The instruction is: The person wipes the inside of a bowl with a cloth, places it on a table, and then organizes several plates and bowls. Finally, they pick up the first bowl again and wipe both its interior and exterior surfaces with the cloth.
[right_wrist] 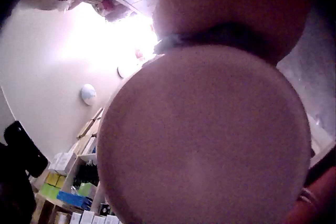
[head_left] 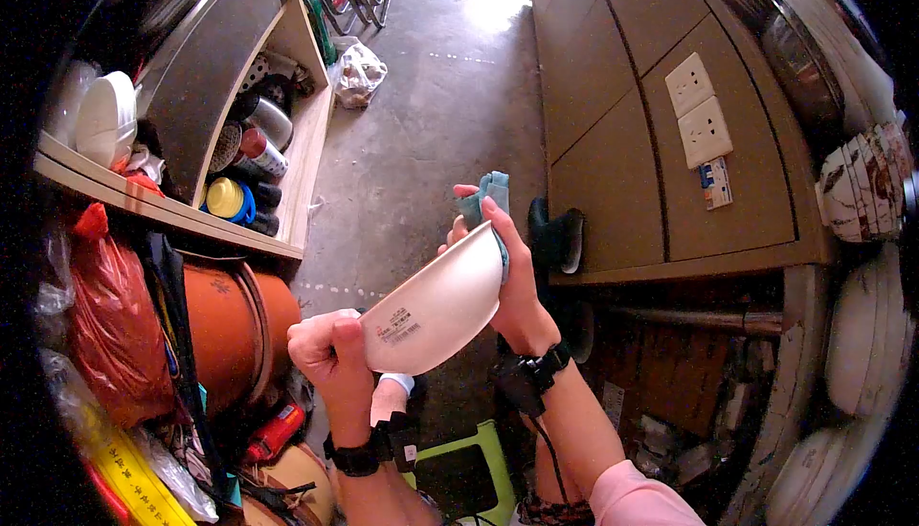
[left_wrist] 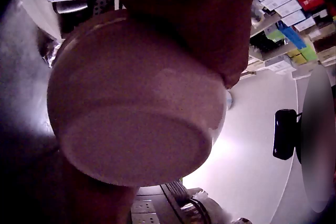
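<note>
A white bowl [head_left: 445, 311] with a printed label on its outside is held tilted between both hands in the head view. My left hand [head_left: 330, 349] grips its left end with curled fingers. At the opposite end, my right hand [head_left: 520, 282] holds a teal cloth [head_left: 494, 189] over the rim, thumb on the near side. The bowl's underside [left_wrist: 136, 145] fills much of the left wrist view, and the right wrist view shows its round base [right_wrist: 205, 140] with a dark strip of cloth [right_wrist: 220, 37] under the hand. The bowl's inside is hidden.
A green stool [head_left: 493, 469] stands below the hands. On the left are an open cabinet [head_left: 311, 143], an orange-brown pot [head_left: 215, 325] and a red plastic bag [head_left: 115, 315]. A brown cabinet [head_left: 670, 181] with sockets stands right, with stacked bowls [head_left: 862, 181] beyond it.
</note>
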`<state>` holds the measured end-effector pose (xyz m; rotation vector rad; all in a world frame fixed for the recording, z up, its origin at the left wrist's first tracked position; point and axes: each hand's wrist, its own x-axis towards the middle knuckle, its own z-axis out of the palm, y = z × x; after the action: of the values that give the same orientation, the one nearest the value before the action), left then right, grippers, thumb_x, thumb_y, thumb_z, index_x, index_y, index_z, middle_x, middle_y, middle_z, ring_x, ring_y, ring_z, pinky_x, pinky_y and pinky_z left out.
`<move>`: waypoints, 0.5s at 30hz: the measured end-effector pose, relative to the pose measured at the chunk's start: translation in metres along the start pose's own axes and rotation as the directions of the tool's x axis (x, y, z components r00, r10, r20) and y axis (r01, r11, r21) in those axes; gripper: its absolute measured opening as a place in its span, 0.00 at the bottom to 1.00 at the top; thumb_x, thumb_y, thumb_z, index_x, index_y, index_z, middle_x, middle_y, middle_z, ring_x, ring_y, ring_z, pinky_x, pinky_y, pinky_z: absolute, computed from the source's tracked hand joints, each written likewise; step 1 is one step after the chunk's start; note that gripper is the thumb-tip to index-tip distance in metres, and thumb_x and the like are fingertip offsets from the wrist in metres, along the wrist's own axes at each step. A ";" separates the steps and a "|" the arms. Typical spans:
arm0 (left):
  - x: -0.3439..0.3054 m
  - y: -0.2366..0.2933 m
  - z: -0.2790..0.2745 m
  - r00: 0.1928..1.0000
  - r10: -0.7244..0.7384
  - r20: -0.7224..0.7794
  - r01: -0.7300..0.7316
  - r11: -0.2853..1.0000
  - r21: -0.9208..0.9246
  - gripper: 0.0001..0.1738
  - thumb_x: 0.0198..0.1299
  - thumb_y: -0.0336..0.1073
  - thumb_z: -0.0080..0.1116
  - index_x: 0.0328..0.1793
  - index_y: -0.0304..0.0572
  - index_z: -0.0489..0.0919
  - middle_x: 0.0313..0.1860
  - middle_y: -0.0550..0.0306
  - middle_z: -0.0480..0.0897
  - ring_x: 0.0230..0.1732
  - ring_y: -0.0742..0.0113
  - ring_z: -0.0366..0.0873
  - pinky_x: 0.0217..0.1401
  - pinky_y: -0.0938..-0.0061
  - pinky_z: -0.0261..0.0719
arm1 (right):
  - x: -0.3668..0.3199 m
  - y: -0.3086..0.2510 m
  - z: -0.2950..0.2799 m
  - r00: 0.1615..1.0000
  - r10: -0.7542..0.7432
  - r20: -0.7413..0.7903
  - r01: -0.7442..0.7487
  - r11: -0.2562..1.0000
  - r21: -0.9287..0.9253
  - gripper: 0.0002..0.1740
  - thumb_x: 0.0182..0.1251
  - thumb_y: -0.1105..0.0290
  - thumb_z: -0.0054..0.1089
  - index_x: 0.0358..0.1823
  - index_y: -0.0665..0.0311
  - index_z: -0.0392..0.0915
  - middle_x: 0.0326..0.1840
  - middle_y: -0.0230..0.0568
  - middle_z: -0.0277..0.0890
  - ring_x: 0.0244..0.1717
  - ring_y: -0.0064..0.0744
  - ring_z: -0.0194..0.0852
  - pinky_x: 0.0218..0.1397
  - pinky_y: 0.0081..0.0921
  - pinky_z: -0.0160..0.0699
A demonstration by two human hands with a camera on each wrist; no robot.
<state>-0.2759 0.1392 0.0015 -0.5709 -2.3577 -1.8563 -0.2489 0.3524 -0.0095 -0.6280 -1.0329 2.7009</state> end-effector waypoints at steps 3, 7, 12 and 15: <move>-0.002 -0.008 0.003 0.994 0.083 -0.071 -0.083 0.997 -0.002 0.24 0.74 0.49 0.60 0.28 0.42 0.74 0.28 0.61 0.75 0.33 0.69 0.70 0.38 0.67 0.71 | 0.004 0.003 -0.003 0.999 -0.033 0.016 0.035 0.996 -0.086 0.31 0.78 0.47 0.50 0.71 0.60 0.64 0.29 0.31 0.70 0.35 0.25 0.74 0.52 0.31 0.78; 0.010 0.001 0.013 0.986 0.126 -0.112 -0.128 0.992 -0.011 0.31 0.73 0.53 0.60 0.22 0.39 0.70 0.20 0.60 0.67 0.24 0.69 0.66 0.31 0.69 0.63 | 0.011 0.010 -0.013 0.994 -0.083 0.065 0.092 0.986 -0.142 0.31 0.79 0.47 0.46 0.71 0.62 0.64 0.31 0.34 0.73 0.42 0.30 0.77 0.63 0.36 0.74; 0.015 0.012 0.011 0.991 0.100 -0.091 -0.100 0.995 0.005 0.37 0.71 0.57 0.59 0.17 0.35 0.68 0.13 0.58 0.60 0.15 0.70 0.62 0.22 0.71 0.54 | 0.006 0.010 -0.003 0.987 -0.145 0.072 0.153 0.979 -0.135 0.29 0.80 0.49 0.48 0.71 0.61 0.67 0.39 0.36 0.78 0.45 0.30 0.80 0.57 0.32 0.77; 0.016 0.015 0.015 0.987 0.118 -0.111 -0.117 0.993 0.011 0.36 0.71 0.56 0.59 0.17 0.35 0.67 0.13 0.58 0.59 0.14 0.69 0.61 0.22 0.70 0.53 | 0.005 0.008 0.000 0.973 -0.209 0.096 0.221 0.967 -0.127 0.27 0.80 0.51 0.50 0.71 0.60 0.69 0.43 0.36 0.80 0.44 0.27 0.80 0.48 0.27 0.79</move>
<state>-0.2830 0.1597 0.0161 -0.5765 -2.2078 -1.7834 -0.2533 0.3481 -0.0160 -0.4019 -1.2384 2.5013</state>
